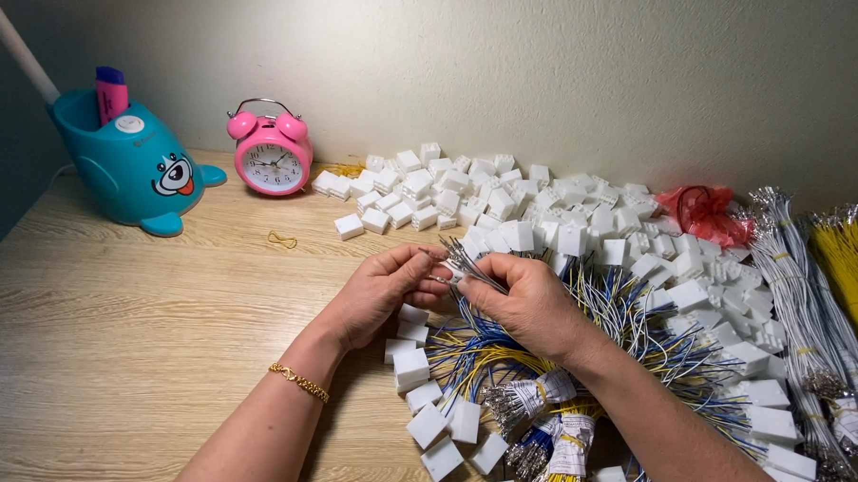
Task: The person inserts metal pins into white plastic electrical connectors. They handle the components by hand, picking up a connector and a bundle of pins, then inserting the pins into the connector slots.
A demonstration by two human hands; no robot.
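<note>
My left hand (382, 292) and my right hand (527, 301) meet above the wooden table (111, 353), both pinching a small bunch of thin wires with metal tips (459, 261). Whether a white connector sits between my fingers is hidden. Under my hands lies a tangle of blue, yellow and white wires (635, 324) fitted with white plastic connector blocks (423, 402). Taped wire bundles (538, 397) lie near my right forearm. A gold bracelet (299, 382) is on my left wrist.
A heap of loose white connector housings (506, 201) spreads along the wall. White wire bundles (794, 282) and yellow ones (856, 261) lie at right, beside a red plastic bag (701, 212). A pink alarm clock (271, 150), a teal whale-shaped holder (132, 164) and a rubber band (282, 239) are at left.
</note>
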